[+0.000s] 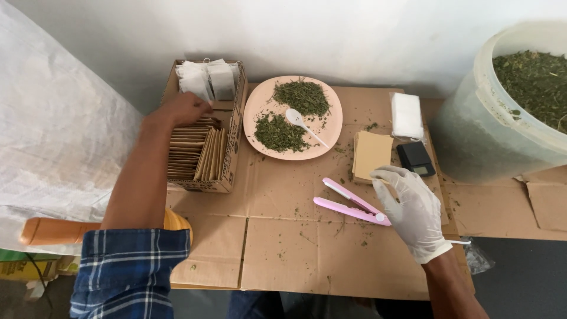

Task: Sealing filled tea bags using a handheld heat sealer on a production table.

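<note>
Reaching bare left hand (184, 109) into cardboard box (227, 171), fingers curled on brown packets (198, 155), grip unclear; gloved right hand (413, 210), fingers spread, resting on pink sealer (348, 204) right of box.

1. A small, makeshift packing spot for dried herb, likely in a home or back room rather than a factory.
2. The worktop (295, 248) is flattened cardboard laid against a plain white wall (331, 35).
3. A large plastic tub (472, 130) holds loose green dried leaves; more lies in piles on a pink plate (260, 106) with a white spoon (301, 123).
4. A box (227, 159) holds rows of brown paper sachets and white filter bags.
5. A small black scale (415, 158), a pink sealer (348, 204) and a gloved hand (413, 210) point to weighing and sealing by hand.
</note>
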